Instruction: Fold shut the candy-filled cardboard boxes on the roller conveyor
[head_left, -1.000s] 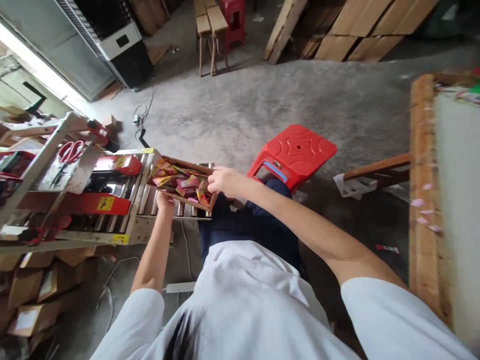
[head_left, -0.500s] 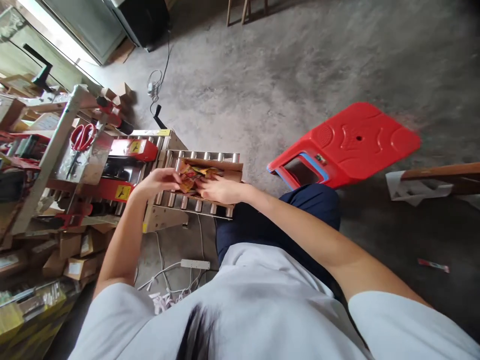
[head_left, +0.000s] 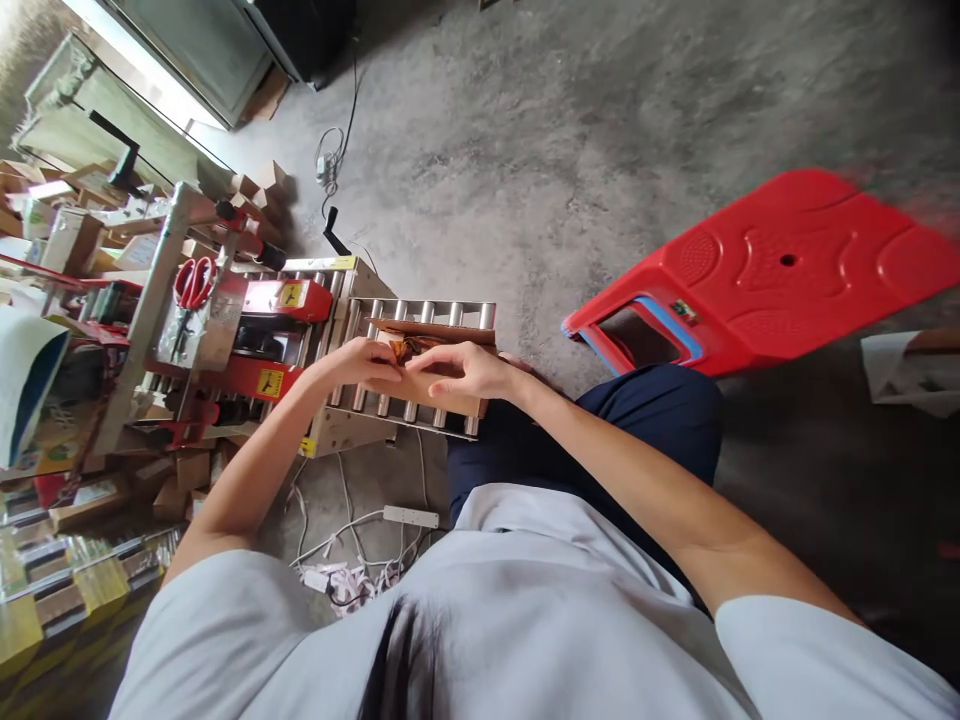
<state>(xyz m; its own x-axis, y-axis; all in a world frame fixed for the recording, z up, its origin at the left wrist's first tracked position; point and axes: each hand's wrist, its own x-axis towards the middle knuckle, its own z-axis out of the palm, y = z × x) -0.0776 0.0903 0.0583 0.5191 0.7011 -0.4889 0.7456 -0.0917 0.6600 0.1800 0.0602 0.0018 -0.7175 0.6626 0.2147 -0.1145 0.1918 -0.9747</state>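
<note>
A small cardboard box (head_left: pixel 466 402) lies on the metal rollers, with its flaps partly folded inward. Through the gap between the flaps, orange and yellow wrapped packets (head_left: pixel 405 348) show. At the box's left end, my left hand (head_left: pixel 367 362) has its fingers curled round the cardboard; its fingertips are partly hidden. Over the box's right part reaches my right hand (head_left: pixel 474 372), fingers stretched to the left and thumb apart, touching the near flap.
The roller conveyor (head_left: pixel 454 315) joins a taping machine (head_left: pixel 289 300) on the left, where red-handled scissors (head_left: pixel 195 283) hang. A red plastic stool (head_left: pixel 750 270) stands at the right. Cables and a power strip (head_left: pixel 411 517) lie on the floor below.
My right hand has come up out of the box from the packets to the near flap. The flaps now cover more of the packets. The whole view has shifted slightly.
</note>
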